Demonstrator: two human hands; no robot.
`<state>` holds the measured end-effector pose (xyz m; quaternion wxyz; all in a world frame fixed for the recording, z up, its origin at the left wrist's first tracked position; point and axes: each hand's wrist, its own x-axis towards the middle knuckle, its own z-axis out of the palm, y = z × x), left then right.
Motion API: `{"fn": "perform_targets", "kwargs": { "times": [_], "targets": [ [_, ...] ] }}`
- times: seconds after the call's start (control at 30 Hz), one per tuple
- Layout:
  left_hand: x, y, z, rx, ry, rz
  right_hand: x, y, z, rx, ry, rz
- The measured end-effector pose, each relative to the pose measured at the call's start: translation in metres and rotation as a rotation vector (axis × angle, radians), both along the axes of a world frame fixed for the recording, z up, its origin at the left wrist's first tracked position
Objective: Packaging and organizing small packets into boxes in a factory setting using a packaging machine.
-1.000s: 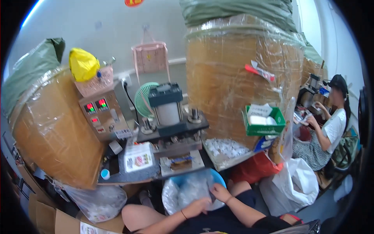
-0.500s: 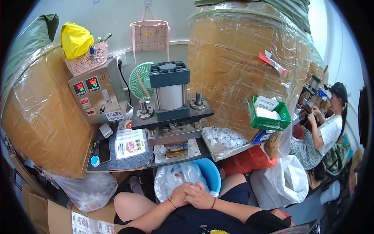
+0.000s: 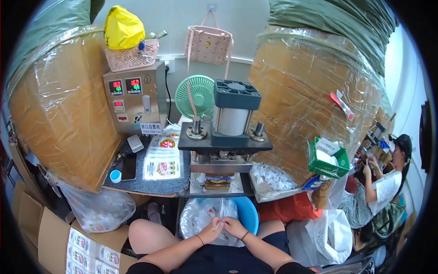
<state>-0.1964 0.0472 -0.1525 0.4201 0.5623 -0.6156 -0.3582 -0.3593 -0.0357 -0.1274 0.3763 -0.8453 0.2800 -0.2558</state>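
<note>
My left hand [image 3: 211, 231] and my right hand [image 3: 234, 228] meet at the fingertips above my lap. Both are closed, thumbs and fingers pressed together, and anything between them is too small to make out. Just beyond them stands a blue bucket [image 3: 249, 214] lined with a clear plastic bag [image 3: 197, 216]. Above the bucket rises a press machine [image 3: 235, 109] with a grey top block, a white cylinder and a metal plate. Small white plastic spouts [image 3: 273, 177] lie heaped in a tray to the right of the press.
Left of the press, printed pouches [image 3: 163, 163] lie on a grey mat with a phone [image 3: 129, 167] and a round blue-lidded jar [image 3: 115, 176]. A metal control box [image 3: 137, 102] stands behind. Large wrapped cartons [image 3: 315, 100] flank the bench. A co-worker [image 3: 388, 187] sits at far right.
My hands have gone from clasped with interlaced fingers to touching at the fingertips. The view has shifted, so the bench things appear further right.
</note>
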Motion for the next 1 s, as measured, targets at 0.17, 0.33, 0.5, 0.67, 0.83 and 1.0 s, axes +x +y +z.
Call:
{"fn": "perform_targets", "kwargs": {
  "times": [0.17, 0.33, 0.5, 0.67, 0.83, 1.0],
  "targets": [
    [0.023, -0.013, 0.015, 0.587, 0.699, -0.122, -0.007, 0.015, 0.051, -0.497, 0.078, -0.03],
    [0.038, -0.012, 0.024, 0.593, 0.693, -0.2, 0.007, 0.038, 0.064, -0.43, -0.08, 0.141],
    [0.019, -0.017, 0.043, 0.148, -0.023, -0.307, 0.0, -0.014, 0.002, -0.397, 0.571, 0.213],
    [0.011, -0.01, 0.044, -0.266, -0.443, -0.116, 0.001, -0.012, -0.001, 0.146, 0.828, 0.308],
    [0.019, -0.004, 0.059, -0.572, -0.629, 0.21, -0.015, 0.002, -0.01, 1.296, -0.299, 0.032],
    [0.013, -0.004, 0.052, -0.364, -0.74, 0.059, -0.029, -0.01, -0.025, 0.074, -0.039, -0.169]
  ]
}}
